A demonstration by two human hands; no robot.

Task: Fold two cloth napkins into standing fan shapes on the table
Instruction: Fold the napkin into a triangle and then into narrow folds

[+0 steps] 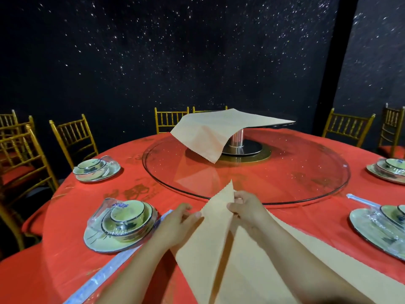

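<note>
Taking the person's seat as 6 o'clock. The far left setting [96, 170] sits at abt 9 o'clock and the near left setting [122, 224] at 8, both still in plastic wrap & kept out by the rim, prob to leave the red tablecloth [65, 227] free for folding. A wrapped strip [114, 266] lies just beside the near one. It may be chopsticks, but it is too blurred to say.

At 6 o'clock the left hand [177, 224] pinches the left edge of the napkin [219, 249], thumb & forefinger closed just below its tip, other fingers curled behind. The napkin is beige, drawn into a long point aimed at 12 o'clock, reaching the rim of the glass turntable [295, 172]. Its body trails back to 6, w/ a flap spread toward 4. I judge it is held up so the edges can be lined up before pleating. The right hand [247, 209] grips the right fold beside the tip, fingers curled tight. The hands sit close, either side of the ridge.

At the centre the second napkin [219, 130] drapes open over a raised stand [237, 137], one corner hanging toward 7, parked out of the way. Neither fan stands yet, so it's early.

The far right setting [388, 170] is at 3 and the near right setting [381, 224] at 4.
</note>
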